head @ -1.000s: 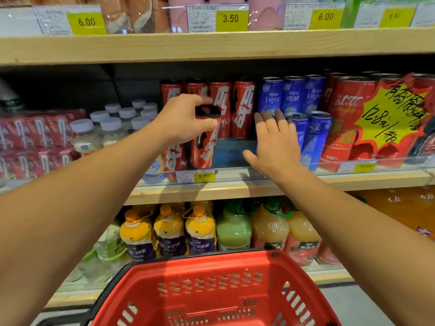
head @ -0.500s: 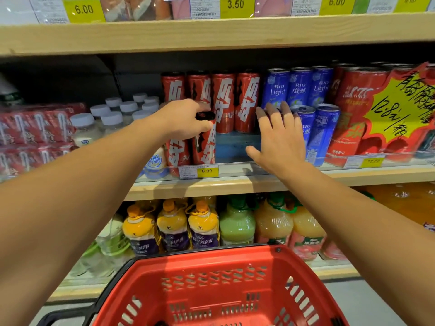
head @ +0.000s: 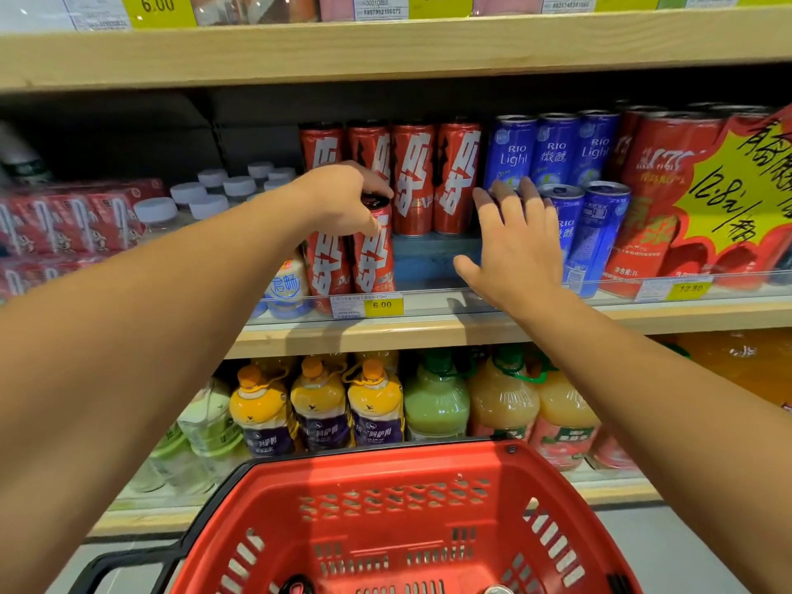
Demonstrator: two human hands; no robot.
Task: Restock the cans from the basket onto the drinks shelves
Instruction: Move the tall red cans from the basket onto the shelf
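The drinks shelf (head: 385,336), a long wooden board with a clear plastic lip along its front edge, runs right across at chest height. Below it stands a lower shelf (head: 163,514), and low in front sits a red basket (head: 411,525) with a slotted wall and a black handle at its left corner.

Toward the right end of the drinks shelf stand big red cans (head: 655,199) behind a yellow star-shaped price sign (head: 737,195). At the left end lie red shrink-wrapped packs (head: 68,225), with white-capped bottles (head: 205,199) just beside them. Juice bottles (head: 433,405) in yellow, green and orange crowd the front edge of the lower shelf.

In the middle, a back row of tall red cans (head: 433,177) stands raised on a blue step, and blue cans (head: 553,152) fill the space to their right, some nearer the front edge.

The left hand (head: 343,199) reaches in from above, its grip closed with curled fingers round the top of a red can (head: 373,255) that stands upright at the front edge, touching another red can on its left and just above a yellow price tag (head: 381,304).

The right hand (head: 514,242) has a released grip: fingers straight and spread, fingertips against the nearest blue cans, thumb out toward the gap beside the held can.
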